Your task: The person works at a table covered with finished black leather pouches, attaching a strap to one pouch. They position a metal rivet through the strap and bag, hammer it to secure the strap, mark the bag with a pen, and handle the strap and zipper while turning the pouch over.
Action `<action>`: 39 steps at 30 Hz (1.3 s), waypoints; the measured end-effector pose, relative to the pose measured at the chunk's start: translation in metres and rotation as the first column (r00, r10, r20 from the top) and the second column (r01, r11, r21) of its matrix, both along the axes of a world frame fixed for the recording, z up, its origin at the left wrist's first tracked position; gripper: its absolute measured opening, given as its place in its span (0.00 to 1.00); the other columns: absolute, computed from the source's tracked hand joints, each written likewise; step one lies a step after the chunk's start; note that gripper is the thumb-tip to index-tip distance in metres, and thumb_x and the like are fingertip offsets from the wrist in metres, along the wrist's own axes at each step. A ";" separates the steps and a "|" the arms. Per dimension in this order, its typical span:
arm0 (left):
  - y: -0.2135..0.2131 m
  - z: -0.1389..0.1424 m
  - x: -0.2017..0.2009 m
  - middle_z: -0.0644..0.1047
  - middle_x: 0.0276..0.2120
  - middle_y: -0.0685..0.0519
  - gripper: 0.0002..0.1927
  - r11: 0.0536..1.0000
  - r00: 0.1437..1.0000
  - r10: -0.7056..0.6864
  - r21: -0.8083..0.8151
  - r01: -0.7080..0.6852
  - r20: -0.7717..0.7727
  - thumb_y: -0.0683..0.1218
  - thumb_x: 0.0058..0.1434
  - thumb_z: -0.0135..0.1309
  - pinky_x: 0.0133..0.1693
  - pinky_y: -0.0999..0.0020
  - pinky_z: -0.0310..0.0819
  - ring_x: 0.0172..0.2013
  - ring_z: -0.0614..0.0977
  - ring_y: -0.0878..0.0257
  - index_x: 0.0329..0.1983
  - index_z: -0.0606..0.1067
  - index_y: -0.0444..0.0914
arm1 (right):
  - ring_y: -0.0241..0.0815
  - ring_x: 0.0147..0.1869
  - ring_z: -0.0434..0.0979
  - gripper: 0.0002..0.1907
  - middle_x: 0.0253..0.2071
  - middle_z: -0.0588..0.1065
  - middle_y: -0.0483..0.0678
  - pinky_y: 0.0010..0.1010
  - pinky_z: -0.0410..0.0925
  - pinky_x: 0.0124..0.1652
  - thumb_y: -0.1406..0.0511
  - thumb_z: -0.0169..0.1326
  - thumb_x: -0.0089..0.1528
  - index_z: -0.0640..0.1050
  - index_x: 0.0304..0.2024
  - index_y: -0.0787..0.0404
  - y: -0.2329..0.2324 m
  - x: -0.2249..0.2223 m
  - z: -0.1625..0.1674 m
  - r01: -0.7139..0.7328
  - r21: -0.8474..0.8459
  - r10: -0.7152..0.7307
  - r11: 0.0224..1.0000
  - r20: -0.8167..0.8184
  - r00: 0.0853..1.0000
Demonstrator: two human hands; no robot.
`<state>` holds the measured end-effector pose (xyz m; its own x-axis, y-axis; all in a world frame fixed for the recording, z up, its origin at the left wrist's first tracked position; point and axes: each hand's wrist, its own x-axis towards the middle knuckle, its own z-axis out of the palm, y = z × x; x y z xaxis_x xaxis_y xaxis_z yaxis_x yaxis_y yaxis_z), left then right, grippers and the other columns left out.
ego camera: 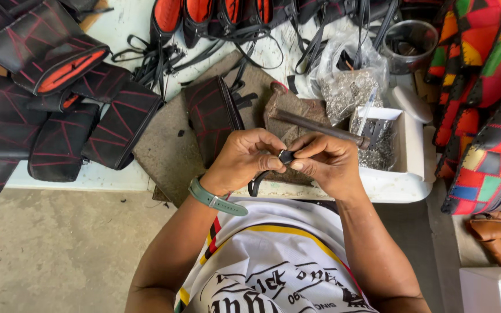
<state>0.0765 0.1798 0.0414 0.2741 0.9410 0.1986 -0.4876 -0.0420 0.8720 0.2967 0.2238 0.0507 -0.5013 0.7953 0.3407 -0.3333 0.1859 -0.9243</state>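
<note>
We pinch a small black strap end (286,156) between the fingertips of both hands — the left hand (244,159) and the right hand (326,162) closed on it together, just above the near edge of the bench (117,177). The strap's loose tail hangs down below the left hand. Behind our hands lie a hammer (320,128) and a black pouch with red stitching (211,116) — beside them a white tray of small metal fittings (404,148).

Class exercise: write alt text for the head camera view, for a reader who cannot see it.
Seen from above, a person's left hand and right hand pinch the end of a thin black strap between their fingertips over a worn stone slab. A metal-headed hammer lies just beyond, with black pouches stitched in red piled at the left.
</note>
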 end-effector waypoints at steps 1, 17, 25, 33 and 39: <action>-0.002 0.001 -0.002 0.82 0.38 0.51 0.14 1.000 1.000 -0.012 -0.006 0.012 -0.025 0.39 0.60 0.66 0.43 0.73 0.81 0.39 0.84 0.67 0.47 0.78 0.31 | 0.38 0.46 0.81 0.08 0.45 0.79 0.53 0.28 0.76 0.47 0.75 0.66 0.58 0.80 0.37 0.68 -0.001 0.002 -0.001 -0.005 0.003 0.005 1.000 0.014 1.000; -0.006 0.013 -0.001 0.80 0.41 0.50 0.13 0.975 0.994 -0.078 0.204 0.092 -0.077 0.36 0.61 0.66 0.47 0.73 0.79 0.44 0.82 0.67 0.48 0.79 0.31 | 0.35 0.43 0.78 0.07 0.42 0.77 0.51 0.25 0.74 0.44 0.78 0.64 0.59 0.78 0.34 0.66 -0.027 0.004 0.012 0.062 0.007 -0.061 0.998 -0.068 0.996; -0.008 0.015 0.012 0.79 0.44 0.50 0.11 0.958 0.982 0.132 0.273 -0.090 -0.138 0.37 0.63 0.66 0.45 0.74 0.79 0.44 0.81 0.69 0.46 0.78 0.31 | 0.33 0.44 0.74 0.10 0.44 0.75 0.50 0.23 0.71 0.43 0.77 0.64 0.62 0.75 0.35 0.62 -0.025 -0.007 0.005 0.146 -0.026 -0.148 0.989 -0.141 0.979; -0.008 0.030 0.003 0.80 0.43 0.51 0.13 0.980 0.973 0.033 0.200 0.014 -0.230 0.37 0.62 0.65 0.42 0.76 0.78 0.41 0.82 0.69 0.49 0.79 0.30 | 0.36 0.44 0.77 0.08 0.42 0.76 0.50 0.26 0.72 0.44 0.77 0.66 0.57 0.79 0.31 0.65 -0.012 0.012 0.009 -0.032 -0.099 0.025 0.995 -0.068 0.997; -0.010 0.034 -0.005 0.81 0.40 0.52 0.14 0.987 0.955 -0.047 0.136 0.090 -0.291 0.37 0.59 0.67 0.40 0.77 0.76 0.39 0.81 0.70 0.48 0.81 0.30 | 0.36 0.44 0.77 0.09 0.42 0.75 0.50 0.26 0.72 0.44 0.77 0.69 0.54 0.80 0.30 0.65 -0.009 0.014 0.002 -0.174 -0.145 0.163 0.974 -0.083 0.983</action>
